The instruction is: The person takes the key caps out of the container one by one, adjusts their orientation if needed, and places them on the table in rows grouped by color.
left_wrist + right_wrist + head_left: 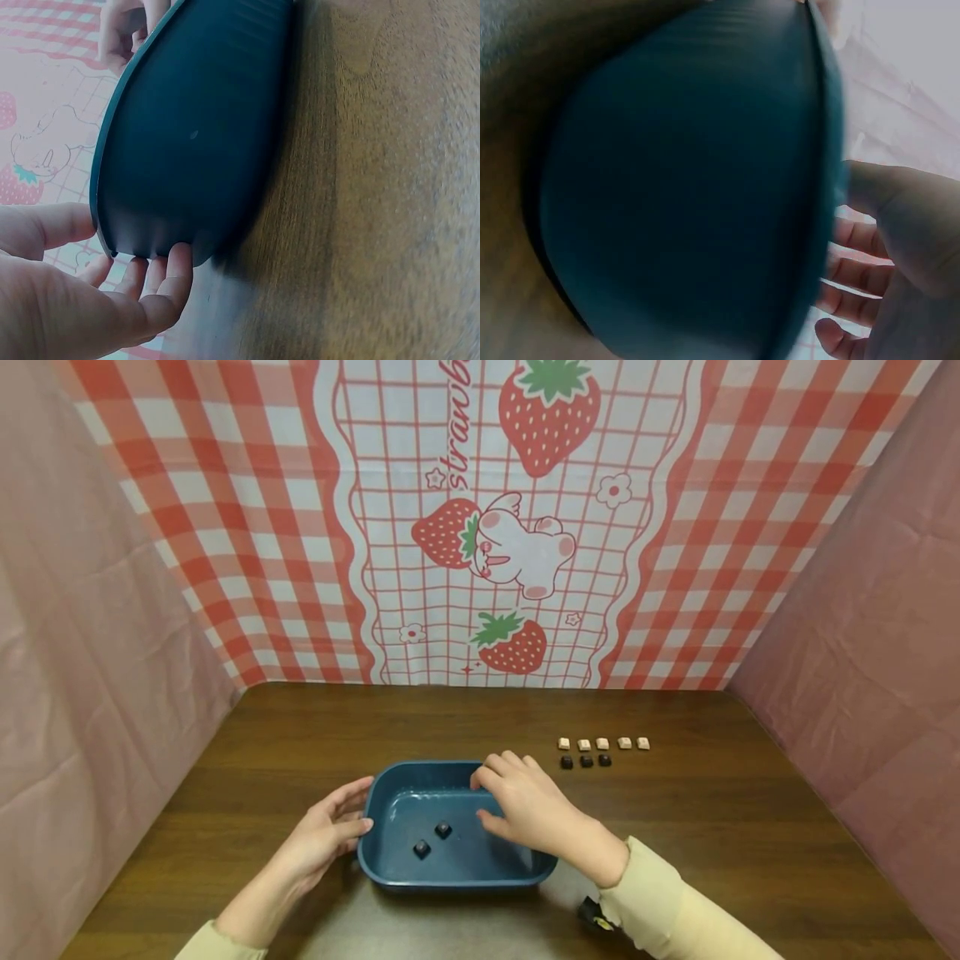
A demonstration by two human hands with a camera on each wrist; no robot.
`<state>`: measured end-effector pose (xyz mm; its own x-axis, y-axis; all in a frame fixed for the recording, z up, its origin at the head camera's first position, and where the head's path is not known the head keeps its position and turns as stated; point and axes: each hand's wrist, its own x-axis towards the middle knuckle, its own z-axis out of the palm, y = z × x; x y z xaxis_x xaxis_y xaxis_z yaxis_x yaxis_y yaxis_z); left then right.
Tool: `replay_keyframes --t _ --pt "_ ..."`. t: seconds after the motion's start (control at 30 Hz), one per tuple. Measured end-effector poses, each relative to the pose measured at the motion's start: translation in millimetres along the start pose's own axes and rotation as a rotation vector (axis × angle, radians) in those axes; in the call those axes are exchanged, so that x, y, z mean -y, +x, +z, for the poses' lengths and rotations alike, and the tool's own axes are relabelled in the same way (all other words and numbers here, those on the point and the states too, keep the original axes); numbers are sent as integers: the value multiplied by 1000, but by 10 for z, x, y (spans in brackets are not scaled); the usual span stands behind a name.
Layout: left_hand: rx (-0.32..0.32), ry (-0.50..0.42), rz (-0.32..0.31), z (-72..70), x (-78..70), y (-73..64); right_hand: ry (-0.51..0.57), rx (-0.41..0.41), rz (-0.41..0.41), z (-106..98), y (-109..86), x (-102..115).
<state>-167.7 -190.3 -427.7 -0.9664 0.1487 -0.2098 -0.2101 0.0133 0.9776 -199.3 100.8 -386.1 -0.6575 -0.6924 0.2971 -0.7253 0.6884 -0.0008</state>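
Note:
A dark blue rectangular basin [472, 864] stands on the table, with two black keycaps, one [422, 849] nearer the front than the other [443, 830], on its floor. My left hand [326, 835] grips the basin's left end, thumb at the rim and fingertips against the outer wall [180, 150]. Over the right end of the basin is my right hand [525, 802], thumb and fingers apart and slightly bent, with no object visible between them. In the right wrist view the basin wall [682, 187] hides part of those fingertips.
Right of the basin lie a back row of several white keycaps [603, 744] and a front row of three black keycaps [587, 762]. A small black object [595, 913] shows by the right sleeve. Behind the wooden table [712, 827] hangs a strawberry-print cloth [285, 527].

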Motion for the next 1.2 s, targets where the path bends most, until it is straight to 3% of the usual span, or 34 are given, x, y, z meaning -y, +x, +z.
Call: replay_keyframes --t 0.57,1.2 --pt "5 2 10 -6 -10 4 59 45 -188 387 119 81" --pt "14 2 17 -3 -5 -18 -14 193 -264 575 178 127"
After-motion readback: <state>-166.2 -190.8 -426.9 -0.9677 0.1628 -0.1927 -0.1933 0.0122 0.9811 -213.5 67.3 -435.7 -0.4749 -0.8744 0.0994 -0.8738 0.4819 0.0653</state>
